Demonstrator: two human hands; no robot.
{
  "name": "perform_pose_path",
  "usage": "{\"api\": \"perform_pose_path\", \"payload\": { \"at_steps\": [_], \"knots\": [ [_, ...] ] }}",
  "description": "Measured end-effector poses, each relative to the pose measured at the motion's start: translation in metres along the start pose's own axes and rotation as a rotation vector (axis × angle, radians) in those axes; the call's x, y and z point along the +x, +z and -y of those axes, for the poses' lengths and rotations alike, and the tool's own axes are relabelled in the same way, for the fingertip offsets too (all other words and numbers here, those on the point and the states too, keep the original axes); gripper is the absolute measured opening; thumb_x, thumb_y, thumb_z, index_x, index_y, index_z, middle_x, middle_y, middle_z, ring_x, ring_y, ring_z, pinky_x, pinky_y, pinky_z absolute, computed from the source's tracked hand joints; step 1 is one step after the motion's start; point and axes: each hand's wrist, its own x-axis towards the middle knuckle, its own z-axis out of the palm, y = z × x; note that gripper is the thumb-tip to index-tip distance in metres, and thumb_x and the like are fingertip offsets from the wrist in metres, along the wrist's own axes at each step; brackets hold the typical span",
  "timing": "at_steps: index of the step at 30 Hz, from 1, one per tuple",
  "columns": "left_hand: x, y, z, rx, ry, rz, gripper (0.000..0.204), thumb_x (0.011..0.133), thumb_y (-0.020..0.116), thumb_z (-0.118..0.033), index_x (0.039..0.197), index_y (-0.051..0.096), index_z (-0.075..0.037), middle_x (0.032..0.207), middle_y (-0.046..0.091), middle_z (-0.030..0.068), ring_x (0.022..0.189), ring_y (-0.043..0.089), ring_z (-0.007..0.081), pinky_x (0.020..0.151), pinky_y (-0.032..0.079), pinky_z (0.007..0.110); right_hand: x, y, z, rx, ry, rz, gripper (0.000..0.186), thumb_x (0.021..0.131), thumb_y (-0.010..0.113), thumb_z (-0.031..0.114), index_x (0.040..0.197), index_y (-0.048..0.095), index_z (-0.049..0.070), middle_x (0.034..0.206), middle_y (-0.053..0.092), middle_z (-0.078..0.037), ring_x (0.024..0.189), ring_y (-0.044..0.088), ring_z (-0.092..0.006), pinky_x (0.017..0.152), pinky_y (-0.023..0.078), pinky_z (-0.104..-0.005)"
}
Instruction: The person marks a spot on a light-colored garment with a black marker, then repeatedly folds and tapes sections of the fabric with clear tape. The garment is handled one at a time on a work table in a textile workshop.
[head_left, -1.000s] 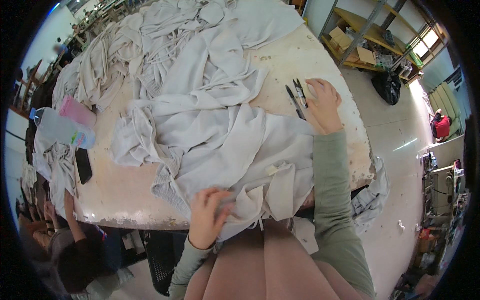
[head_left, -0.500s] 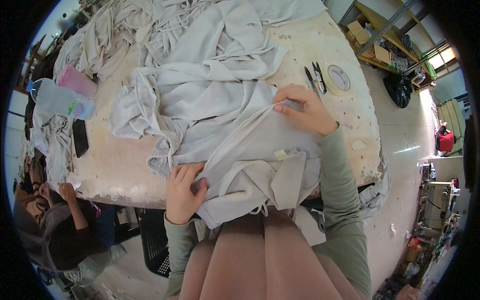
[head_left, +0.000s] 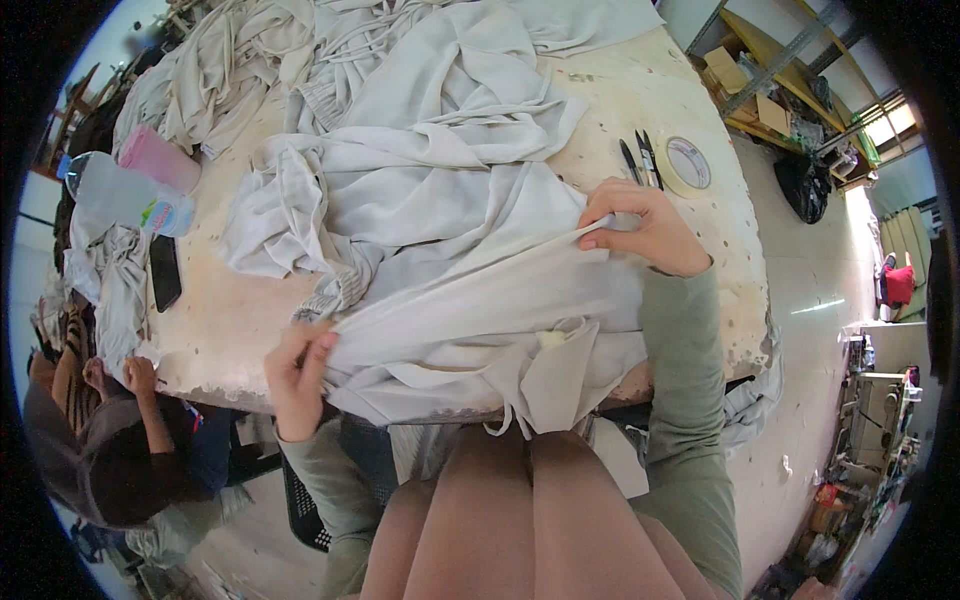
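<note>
A pale grey garment (head_left: 490, 290) lies at the table's near edge, one long edge of it drawn taut between my hands. My left hand (head_left: 301, 375) pinches that edge at the lower left, beside a gathered elastic cuff (head_left: 335, 292). At the upper right, my right hand (head_left: 645, 225) pinches the other end between thumb and fingers. Below the stretched edge, a loose flap (head_left: 555, 372) with a small yellowish patch hangs near my lap, and a thin cord dangles beside it.
More pale garments (head_left: 460, 75) are heaped at the back. Pens (head_left: 645, 160) and a tape roll (head_left: 686, 166) lie at right; a clear bottle (head_left: 115, 195), pink cup (head_left: 160, 158) and black phone (head_left: 165, 272) at left. Another person's hand (head_left: 140, 376) is by the left edge.
My left hand has moved left and slightly up, my right hand right and slightly down. The garment's edge between them is now pulled straighter and wider.
</note>
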Motion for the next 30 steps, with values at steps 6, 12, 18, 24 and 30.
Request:
{"api": "perform_pose_path", "payload": {
  "at_steps": [6, 12, 18, 24, 30],
  "knots": [
    [0.017, -0.021, 0.004, -0.056, 0.017, -0.082, 0.009, 0.085, 0.059, 0.000, 0.091, 0.064, 0.005, 0.073, 0.051, 0.0041, 0.070, 0.043, 0.0108, 0.064, 0.033, 0.023, 0.002, 0.003, -0.003, -0.233, -0.068, -0.063, 0.017, 0.073, 0.075, 0.015, 0.085, 0.067, 0.006, 0.082, 0.062, -0.006, 0.085, 0.055, -0.0218, 0.081, 0.039, -0.0321],
    [0.014, 0.004, 0.000, 0.210, 0.059, 0.102, 0.013, 0.083, 0.064, -0.012, 0.092, 0.067, -0.002, 0.081, 0.060, 0.0075, 0.077, 0.052, 0.0228, 0.073, 0.039, 0.033, -0.003, 0.012, -0.007, -0.463, -0.115, -0.037, 0.014, 0.080, 0.069, 0.021, 0.087, 0.066, 0.010, 0.091, 0.061, -0.004, 0.094, 0.056, -0.0211, 0.090, 0.035, -0.0353],
    [0.005, 0.036, -0.029, 0.702, 0.164, 0.025, 0.017, 0.081, 0.066, -0.017, 0.096, 0.066, -0.010, 0.093, 0.062, 0.0047, 0.094, 0.053, 0.0287, 0.083, 0.038, 0.040, 0.016, 0.078, -0.005, -0.506, -0.272, -0.183, 0.014, 0.083, 0.065, 0.022, 0.093, 0.064, 0.012, 0.093, 0.059, -0.002, 0.092, 0.055, -0.0203, 0.085, 0.035, -0.0360],
    [0.023, 0.068, -0.032, 0.370, 0.185, 0.207, 0.018, 0.081, 0.063, -0.012, 0.099, 0.066, -0.008, 0.098, 0.063, 0.0057, 0.095, 0.053, 0.0310, 0.084, 0.040, 0.041, 0.021, 0.134, 0.005, -0.464, -0.312, -0.146, 0.020, 0.084, 0.064, 0.028, 0.095, 0.063, 0.012, 0.092, 0.058, -0.002, 0.091, 0.054, -0.0207, 0.086, 0.036, -0.0371],
    [0.066, 0.089, -0.018, -0.210, 0.009, 0.428, 0.014, 0.084, 0.067, -0.012, 0.096, 0.065, -0.005, 0.086, 0.063, 0.0050, 0.082, 0.057, 0.0114, 0.073, 0.043, 0.026, 0.019, 0.105, 0.011, -0.064, -0.164, -0.205, 0.013, 0.084, 0.065, 0.012, 0.094, 0.062, 0.005, 0.086, 0.057, -0.005, 0.083, 0.056, -0.0198, 0.080, 0.041, -0.0333]
  ]
}}
